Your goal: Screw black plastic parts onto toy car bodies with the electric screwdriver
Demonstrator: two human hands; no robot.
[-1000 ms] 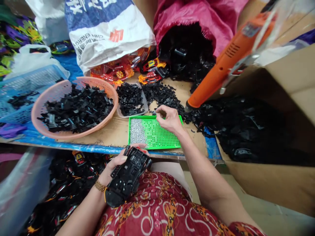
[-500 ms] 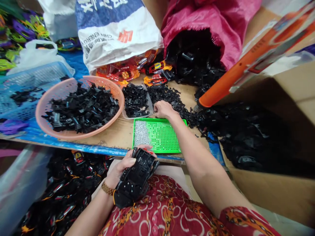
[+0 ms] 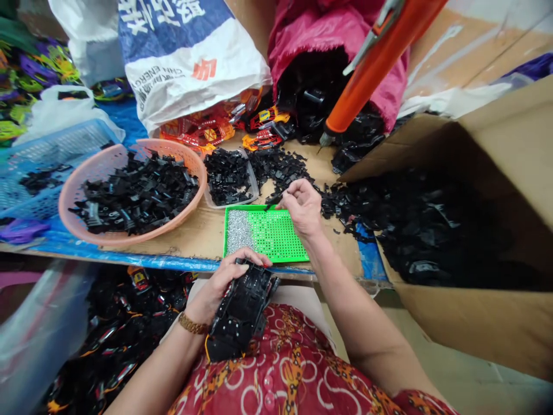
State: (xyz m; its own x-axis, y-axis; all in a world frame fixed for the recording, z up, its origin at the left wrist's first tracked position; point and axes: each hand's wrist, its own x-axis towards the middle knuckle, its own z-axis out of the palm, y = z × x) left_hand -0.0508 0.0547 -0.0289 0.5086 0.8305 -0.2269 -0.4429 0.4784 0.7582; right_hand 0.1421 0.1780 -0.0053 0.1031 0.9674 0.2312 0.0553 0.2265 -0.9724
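Note:
My left hand (image 3: pixel 224 279) is closed round a black toy car chassis (image 3: pixel 242 311), which I hold at my lap with its underside facing up. Above the far edge of the green tray (image 3: pixel 276 257), my right hand (image 3: pixel 303 208) pinches a small black plastic part (image 3: pixel 273 203) between thumb and fingers. Many small silver screws (image 3: pixel 239 230) lie at the tray's left end. Just behind the tray is a pile of small black parts (image 3: pixel 280 167), and a clear plastic box (image 3: pixel 254 178) with more of them stands to its left.
A pink basket (image 3: pixel 69 199) of black parts stands left. An orange electric screwdriver (image 3: pixel 345 109) hangs above the table. At right is a cardboard box (image 3: pixel 470 323) of black parts. Behind lie a white sack (image 3: pixel 181 75), a pink sack (image 3: pixel 400 86) and orange car bodies (image 3: pixel 205 134).
My right hand has lifted from the pile and moved towards me and right, now with a small black part in its fingers. The screwdriver has swung left. The chassis stays in my left hand.

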